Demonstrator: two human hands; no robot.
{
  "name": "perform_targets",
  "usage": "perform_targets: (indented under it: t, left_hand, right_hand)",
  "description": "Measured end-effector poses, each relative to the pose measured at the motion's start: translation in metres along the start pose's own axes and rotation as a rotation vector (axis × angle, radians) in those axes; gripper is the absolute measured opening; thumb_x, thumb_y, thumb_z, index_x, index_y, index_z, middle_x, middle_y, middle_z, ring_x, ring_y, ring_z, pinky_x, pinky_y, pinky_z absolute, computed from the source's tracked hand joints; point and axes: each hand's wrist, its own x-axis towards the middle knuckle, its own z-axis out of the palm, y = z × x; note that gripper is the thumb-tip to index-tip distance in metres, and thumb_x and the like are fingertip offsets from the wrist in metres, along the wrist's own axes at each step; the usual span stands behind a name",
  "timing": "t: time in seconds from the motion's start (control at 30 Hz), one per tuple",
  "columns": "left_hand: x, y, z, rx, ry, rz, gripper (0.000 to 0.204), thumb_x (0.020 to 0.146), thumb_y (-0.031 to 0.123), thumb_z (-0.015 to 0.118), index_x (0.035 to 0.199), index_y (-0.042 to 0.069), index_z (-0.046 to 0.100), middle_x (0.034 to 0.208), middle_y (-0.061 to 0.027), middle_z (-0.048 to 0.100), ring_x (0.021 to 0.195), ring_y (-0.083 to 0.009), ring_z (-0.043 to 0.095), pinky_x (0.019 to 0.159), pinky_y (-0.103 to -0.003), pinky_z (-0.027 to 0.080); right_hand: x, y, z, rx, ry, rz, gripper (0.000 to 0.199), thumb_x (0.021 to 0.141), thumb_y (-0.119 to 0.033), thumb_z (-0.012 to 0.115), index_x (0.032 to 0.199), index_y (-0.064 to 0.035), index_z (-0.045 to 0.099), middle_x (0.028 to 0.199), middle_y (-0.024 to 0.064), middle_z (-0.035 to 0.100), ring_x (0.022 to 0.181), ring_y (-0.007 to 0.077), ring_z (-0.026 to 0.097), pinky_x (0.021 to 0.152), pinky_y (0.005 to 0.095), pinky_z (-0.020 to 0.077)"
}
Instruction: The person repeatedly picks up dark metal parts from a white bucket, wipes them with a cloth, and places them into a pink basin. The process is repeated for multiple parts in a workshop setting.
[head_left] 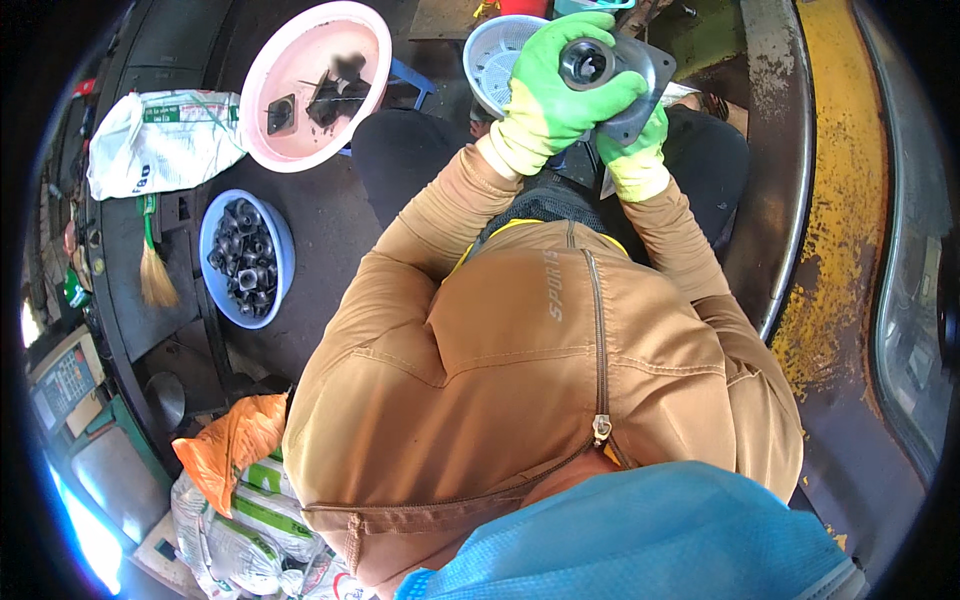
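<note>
My left hand (560, 95), in a green and yellow glove, is closed round a black flanged part (640, 80) with a round, hollow collar and a squarish plate with corner holes. Its thumb and fingers wrap the collar. Against the plate's lower edge is my right hand (640, 160), gloved alike; the plate hides most of its fingers. A pale, narrow, pointed thing (606, 184) shows beside that glove, too small to name. Both hands are held up over my lap, between my knees.
At the left stand a pink basin (258, 130) with several dark pieces and a blue basin (287, 262) full of black parts. A light-blue basket (490, 60) is ahead. White sacks (165, 145), a straw brush (155, 275) and an orange bag (235, 445) lie left. Yellow, worn metal (840, 200) edges the right.
</note>
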Motion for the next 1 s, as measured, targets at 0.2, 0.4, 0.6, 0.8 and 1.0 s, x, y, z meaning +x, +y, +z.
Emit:
perform_targets:
  t: [0.2, 0.4, 0.6, 0.8, 1.0]
  left_hand:
    - [0.002, 0.003, -0.012, -0.002, -0.179, 0.152, 0.046, 0.064, 0.019, 0.086, 0.104, 0.006, 0.068, 0.102, -0.0097, 0.068, 0.093, -0.0237, 0.068, 0.084, -0.033, 0.054]
    - [0.009, 0.016, -0.023, -0.12, -0.364, 0.109, 0.042, 0.066, 0.015, 0.083, 0.103, 0.005, 0.068, 0.1, -0.0093, 0.068, 0.092, -0.0223, 0.068, 0.084, -0.033, 0.054]
    - [0.013, 0.015, -0.033, -0.182, -0.608, 0.039, 0.037, 0.07, 0.015, 0.081, 0.102, 0.003, 0.068, 0.1, -0.0099, 0.069, 0.093, -0.0206, 0.067, 0.086, -0.032, 0.053]
    - [0.04, 0.016, -0.044, -0.343, -1.123, 0.07, 0.073, 0.065, 0.022, 0.087, 0.127, 0.0, 0.055, 0.124, -0.0129, 0.061, 0.119, -0.0284, 0.056, 0.104, -0.041, 0.042]
    - [0.034, 0.011, -0.044, -0.614, -1.208, -0.124, 0.049, 0.061, 0.015, 0.081, 0.107, 0.001, 0.068, 0.113, -0.0118, 0.069, 0.117, -0.0295, 0.059, 0.103, -0.042, 0.044]
  right_hand:
    - [0.001, -0.013, -0.007, 0.12, -0.081, -0.02, 0.048, 0.091, -0.014, 0.065, 0.133, -0.0012, 0.049, 0.124, 0.0113, 0.062, 0.11, 0.024, 0.063, 0.093, 0.034, 0.0512]
    - [0.013, -0.041, -0.027, -0.114, -0.242, -0.198, 0.048, 0.081, -0.017, 0.076, 0.122, -0.0022, 0.056, 0.111, 0.0095, 0.065, 0.1, 0.0204, 0.064, 0.085, 0.0323, 0.0528]
    - [0.009, -0.049, -0.033, 0.319, -0.46, 0.108, 0.058, 0.075, -0.018, 0.083, 0.125, -0.0019, 0.057, 0.112, 0.0091, 0.066, 0.102, 0.0182, 0.064, 0.088, 0.0327, 0.0527]
    - [-0.009, -0.023, -0.028, 0.478, -0.591, 0.229, 0.059, 0.088, -0.013, 0.072, 0.14, -0.0056, 0.046, 0.137, 0.0108, 0.053, 0.126, 0.0211, 0.053, 0.106, 0.0364, 0.0448]
    - [-0.031, -0.019, -0.019, 0.968, -0.619, 0.531, 0.076, 0.084, -0.029, 0.077, 0.146, -0.0074, 0.039, 0.145, 0.0117, 0.046, 0.133, 0.0225, 0.046, 0.11, 0.0373, 0.0398]
